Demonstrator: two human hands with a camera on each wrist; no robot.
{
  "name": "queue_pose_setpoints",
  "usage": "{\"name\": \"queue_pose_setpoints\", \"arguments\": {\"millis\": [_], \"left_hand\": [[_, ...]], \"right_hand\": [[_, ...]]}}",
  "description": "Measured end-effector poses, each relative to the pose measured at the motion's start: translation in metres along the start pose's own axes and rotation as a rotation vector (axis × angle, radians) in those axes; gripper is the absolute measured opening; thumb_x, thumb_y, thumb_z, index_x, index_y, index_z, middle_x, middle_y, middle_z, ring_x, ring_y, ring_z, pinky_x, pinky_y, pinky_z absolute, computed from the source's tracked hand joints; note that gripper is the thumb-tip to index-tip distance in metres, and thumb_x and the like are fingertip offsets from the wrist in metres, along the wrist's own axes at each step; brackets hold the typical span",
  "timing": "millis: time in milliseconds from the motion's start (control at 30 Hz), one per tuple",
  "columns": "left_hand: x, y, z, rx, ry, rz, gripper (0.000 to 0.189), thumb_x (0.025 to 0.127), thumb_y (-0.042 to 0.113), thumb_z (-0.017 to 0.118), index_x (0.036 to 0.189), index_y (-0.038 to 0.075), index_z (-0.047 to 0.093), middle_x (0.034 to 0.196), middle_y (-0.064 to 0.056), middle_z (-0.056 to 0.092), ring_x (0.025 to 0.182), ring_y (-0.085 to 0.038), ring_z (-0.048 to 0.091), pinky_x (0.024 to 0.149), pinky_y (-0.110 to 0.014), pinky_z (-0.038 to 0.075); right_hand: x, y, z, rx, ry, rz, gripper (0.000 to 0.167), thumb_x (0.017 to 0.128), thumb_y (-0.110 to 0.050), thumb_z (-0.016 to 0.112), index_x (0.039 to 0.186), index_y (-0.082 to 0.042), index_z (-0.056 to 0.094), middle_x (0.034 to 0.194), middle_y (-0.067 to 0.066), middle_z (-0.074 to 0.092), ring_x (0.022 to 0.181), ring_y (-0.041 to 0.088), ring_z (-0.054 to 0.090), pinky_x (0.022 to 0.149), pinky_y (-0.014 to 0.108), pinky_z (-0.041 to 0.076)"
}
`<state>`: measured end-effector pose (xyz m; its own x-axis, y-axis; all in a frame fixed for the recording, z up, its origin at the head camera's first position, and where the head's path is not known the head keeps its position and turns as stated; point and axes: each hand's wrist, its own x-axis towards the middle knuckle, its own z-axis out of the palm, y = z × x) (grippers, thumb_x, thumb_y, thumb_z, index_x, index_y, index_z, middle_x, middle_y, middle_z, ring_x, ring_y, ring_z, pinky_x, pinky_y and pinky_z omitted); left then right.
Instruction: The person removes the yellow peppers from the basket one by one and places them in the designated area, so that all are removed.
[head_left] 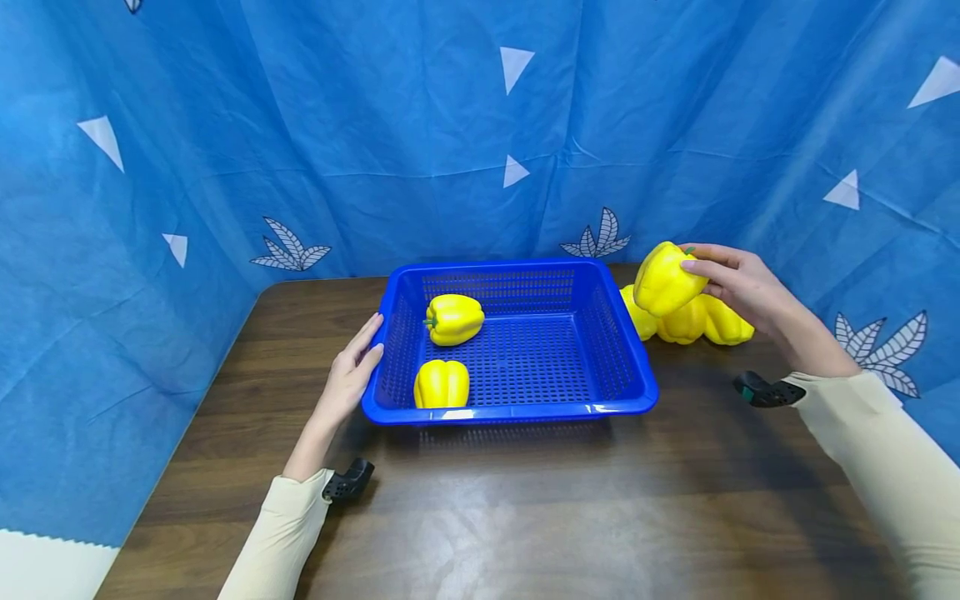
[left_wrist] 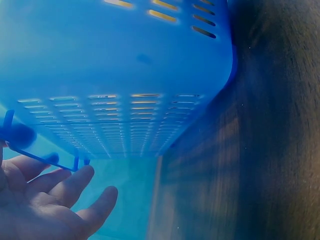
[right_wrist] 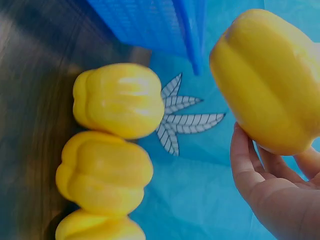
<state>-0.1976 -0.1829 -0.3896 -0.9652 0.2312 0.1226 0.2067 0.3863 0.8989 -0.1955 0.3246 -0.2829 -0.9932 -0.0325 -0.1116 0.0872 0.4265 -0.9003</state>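
Note:
A blue plastic basket (head_left: 517, 410) stands on the table with two yellow bell peppers in its left part, one at the back (head_left: 456, 321) and one at the front (head_left: 442, 385). My left hand (head_left: 350, 375) rests against the basket's left rim, fingers extended; the left wrist view shows the fingers (left_wrist: 75, 182) beside the rim, not wrapped round it. Right of the basket, my right hand (head_left: 738, 279) holds a yellow bell pepper (head_left: 667, 282) by its stem end, raised off the table. Below it, three more yellow bell peppers (right_wrist: 117, 100) lie in a row.
The wooden table (head_left: 480, 517) reaches toward me in front of the basket. A blue patterned curtain (head_left: 420, 125) hangs behind and along both sides. The row of peppers sits close to the basket's right wall.

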Motion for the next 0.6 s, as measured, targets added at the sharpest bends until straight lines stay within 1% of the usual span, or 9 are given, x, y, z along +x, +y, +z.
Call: {"name": "queue_pose_setpoints", "arguments": {"millis": [267,433,600], "left_hand": [[-0.001,0.000,-0.001,0.015,0.001,-0.006,0.052,0.101,0.027,0.037,0.150,0.016,0.024,0.159,-0.009,0.018,0.146,-0.034,0.020,0.114,-0.056,0.025],[-0.001,0.000,0.000,0.018,0.004,0.001,0.051,0.101,0.027,0.037,0.150,0.016,0.024,0.159,-0.009,0.018,0.146,-0.034,0.020,0.115,-0.055,0.025],[-0.001,0.002,0.000,0.035,-0.003,-0.003,0.052,0.102,0.027,0.036,0.150,0.017,0.022,0.159,-0.009,0.017,0.146,-0.035,0.019,0.114,-0.057,0.024]], "right_hand": [[-0.005,0.015,-0.010,-0.005,-0.005,0.054,0.075,0.095,-0.043,0.048,0.149,-0.002,0.017,0.120,-0.023,0.039,0.094,-0.015,0.052,0.079,0.005,0.048],[-0.007,0.022,-0.011,-0.022,0.001,0.071,0.073,0.095,-0.043,0.048,0.147,0.000,0.021,0.110,-0.027,0.043,0.090,-0.014,0.053,0.077,0.005,0.049],[-0.006,0.029,-0.011,-0.037,-0.027,0.079,0.072,0.095,-0.042,0.048,0.147,0.002,0.023,0.103,-0.029,0.047,0.088,-0.013,0.054,0.077,0.006,0.049]]}}
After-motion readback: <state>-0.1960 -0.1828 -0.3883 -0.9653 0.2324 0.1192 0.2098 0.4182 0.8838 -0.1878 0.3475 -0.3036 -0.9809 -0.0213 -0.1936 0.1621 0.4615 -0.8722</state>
